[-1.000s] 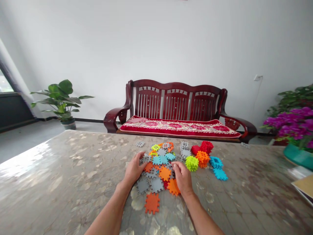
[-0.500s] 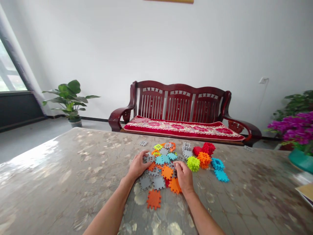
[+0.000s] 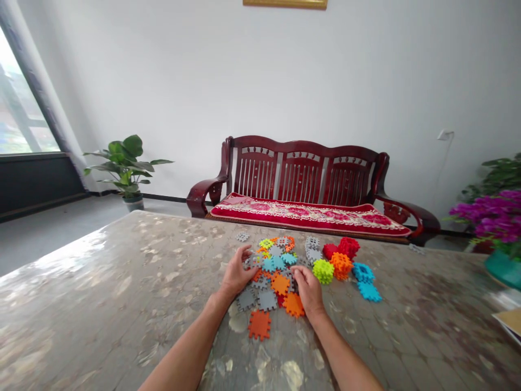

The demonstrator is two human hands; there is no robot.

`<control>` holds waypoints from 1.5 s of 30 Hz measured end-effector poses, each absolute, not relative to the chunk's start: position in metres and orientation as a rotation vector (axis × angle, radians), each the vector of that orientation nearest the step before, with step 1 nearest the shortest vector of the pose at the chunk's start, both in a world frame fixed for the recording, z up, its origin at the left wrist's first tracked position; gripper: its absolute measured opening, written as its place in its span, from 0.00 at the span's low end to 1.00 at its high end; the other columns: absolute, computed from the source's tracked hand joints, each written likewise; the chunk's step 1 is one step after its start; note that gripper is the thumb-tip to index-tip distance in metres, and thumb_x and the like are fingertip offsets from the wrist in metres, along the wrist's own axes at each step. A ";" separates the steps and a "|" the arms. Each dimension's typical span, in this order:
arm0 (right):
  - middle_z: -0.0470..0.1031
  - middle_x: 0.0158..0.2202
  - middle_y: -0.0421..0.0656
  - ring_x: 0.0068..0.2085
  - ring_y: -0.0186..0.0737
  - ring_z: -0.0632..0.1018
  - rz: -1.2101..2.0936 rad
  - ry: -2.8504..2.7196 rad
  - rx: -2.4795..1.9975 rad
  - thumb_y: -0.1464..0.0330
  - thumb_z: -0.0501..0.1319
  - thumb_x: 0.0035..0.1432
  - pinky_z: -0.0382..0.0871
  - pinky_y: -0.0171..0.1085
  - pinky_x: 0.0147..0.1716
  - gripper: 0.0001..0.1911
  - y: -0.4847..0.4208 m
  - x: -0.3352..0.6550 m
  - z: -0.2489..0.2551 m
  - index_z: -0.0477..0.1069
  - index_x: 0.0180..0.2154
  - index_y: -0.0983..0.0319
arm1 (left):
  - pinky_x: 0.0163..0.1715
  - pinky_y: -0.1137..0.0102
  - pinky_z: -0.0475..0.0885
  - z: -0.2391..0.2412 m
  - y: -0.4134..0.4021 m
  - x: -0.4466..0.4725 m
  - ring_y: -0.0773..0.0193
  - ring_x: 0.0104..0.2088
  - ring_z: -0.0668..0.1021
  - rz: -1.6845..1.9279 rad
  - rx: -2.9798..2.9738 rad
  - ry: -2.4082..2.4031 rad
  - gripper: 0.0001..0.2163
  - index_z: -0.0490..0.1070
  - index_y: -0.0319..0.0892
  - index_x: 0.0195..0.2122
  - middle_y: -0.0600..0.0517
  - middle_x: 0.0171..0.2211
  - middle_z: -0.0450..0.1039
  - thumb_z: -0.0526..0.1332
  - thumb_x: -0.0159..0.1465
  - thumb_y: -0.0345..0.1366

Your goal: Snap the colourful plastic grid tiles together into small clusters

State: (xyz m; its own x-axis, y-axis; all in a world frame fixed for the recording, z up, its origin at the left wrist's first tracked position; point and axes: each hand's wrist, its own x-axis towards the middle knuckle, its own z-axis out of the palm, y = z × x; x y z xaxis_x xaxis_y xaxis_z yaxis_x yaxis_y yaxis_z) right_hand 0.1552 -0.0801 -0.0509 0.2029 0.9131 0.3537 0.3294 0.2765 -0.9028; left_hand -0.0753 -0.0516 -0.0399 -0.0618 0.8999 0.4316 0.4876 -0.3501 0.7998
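A heap of flat interlocking plastic tiles (image 3: 273, 271) in grey, orange, blue and yellow lies on the marbled table (image 3: 122, 293). My left hand (image 3: 237, 273) rests on the heap's left side, fingers curled around a grey tile (image 3: 251, 262). My right hand (image 3: 309, 290) sits on the heap's right side, its fingers bent down onto grey tiles; what it grips is hidden. Assembled cubes stand just right of the heap: a lime one (image 3: 323, 270), an orange one (image 3: 341, 265), a red one (image 3: 347, 247) and a blue one (image 3: 361, 272). One orange tile (image 3: 259, 324) lies apart, nearer me.
Behind the table stands a dark wooden bench (image 3: 305, 179) with a red cushion. A potted green plant (image 3: 127, 165) is at the back left, purple flowers in a teal pot (image 3: 499, 239) at the right. A lone grey tile (image 3: 242, 237) lies beyond the heap. A book corner (image 3: 510, 320) shows at right.
The camera has tilted up and turned left, so the scene shifted right and down. Both hands stayed on the heap; the left fingers closed a little more around the grey tile.
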 end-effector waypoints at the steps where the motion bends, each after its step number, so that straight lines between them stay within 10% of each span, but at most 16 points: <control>1: 0.80 0.37 0.46 0.41 0.45 0.77 0.596 -1.349 -1.258 0.56 0.55 0.57 0.69 0.42 0.44 0.17 -0.081 0.155 -0.050 0.76 0.36 0.60 | 0.53 0.63 0.70 -0.037 -0.054 -0.071 0.63 0.45 0.77 1.406 1.816 1.450 0.28 0.62 0.43 0.54 0.52 0.42 0.74 0.65 0.50 0.31; 20: 0.75 0.30 0.41 0.30 0.41 0.73 0.536 -1.245 -1.352 0.56 0.57 0.55 0.67 0.39 0.34 0.25 -0.115 0.196 -0.039 0.72 0.50 0.64 | 0.51 0.60 0.71 -0.017 -0.075 -0.040 0.58 0.48 0.76 1.476 1.903 1.380 0.26 0.64 0.45 0.56 0.47 0.47 0.74 0.64 0.55 0.34; 37: 0.72 0.47 0.54 0.47 0.49 0.74 -0.090 -1.404 -1.895 0.59 0.46 0.59 0.67 0.43 0.45 0.25 -0.119 0.284 -0.058 0.72 0.48 0.65 | 0.45 0.67 0.71 -0.048 -0.055 -0.136 0.59 0.44 0.78 1.063 1.607 2.085 0.17 0.73 0.43 0.49 0.47 0.44 0.77 0.55 0.59 0.37; 45: 0.71 0.49 0.50 0.50 0.50 0.71 -0.183 -1.577 -2.133 0.59 0.56 0.57 0.65 0.43 0.48 0.23 -0.128 0.267 -0.044 0.69 0.52 0.62 | 0.40 0.70 0.69 -0.039 -0.058 -0.133 0.60 0.42 0.77 0.874 1.682 2.147 0.18 0.74 0.45 0.49 0.48 0.43 0.76 0.53 0.60 0.39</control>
